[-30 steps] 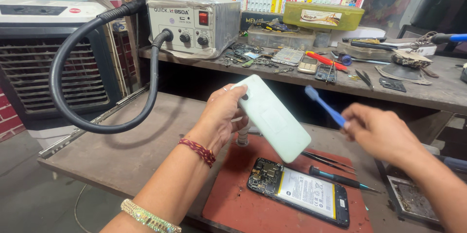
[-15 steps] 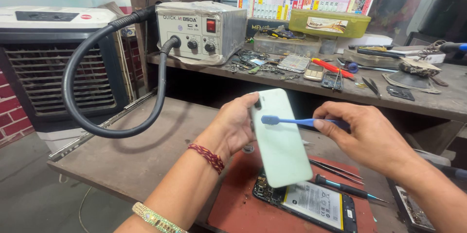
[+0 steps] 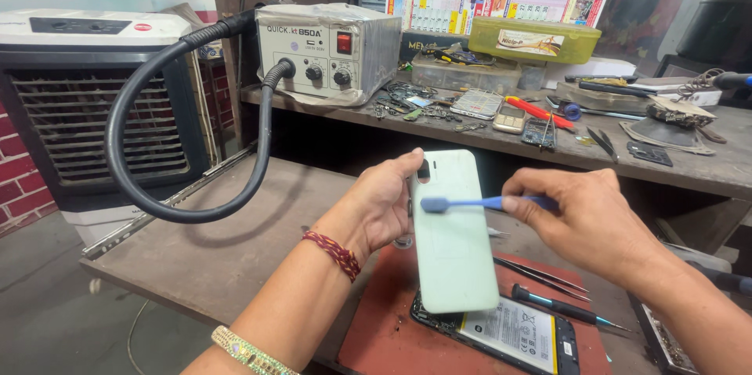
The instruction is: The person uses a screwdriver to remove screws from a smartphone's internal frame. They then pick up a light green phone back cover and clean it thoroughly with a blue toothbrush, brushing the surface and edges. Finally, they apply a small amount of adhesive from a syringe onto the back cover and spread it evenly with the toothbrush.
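My left hand (image 3: 381,205) grips a pale green phone back cover (image 3: 453,242) by its left edge, holding it upright over the red work mat (image 3: 392,336). My right hand (image 3: 589,214) holds a blue brush (image 3: 470,203) whose head rests across the upper part of the cover. Below them an opened phone (image 3: 509,332) lies on the mat with its battery and board exposed.
Tweezers (image 3: 540,273) and a dark screwdriver (image 3: 560,306) lie on the mat to the right. A grey hot-air station (image 3: 329,50) with a thick black hose (image 3: 129,159) sits on the rear shelf among phone parts, tools and a green box (image 3: 533,38). An air cooler (image 3: 86,101) stands at left.
The cover has turned upright and come closer to me. My right hand moved left, bringing the brush from beside the cover onto its surface.
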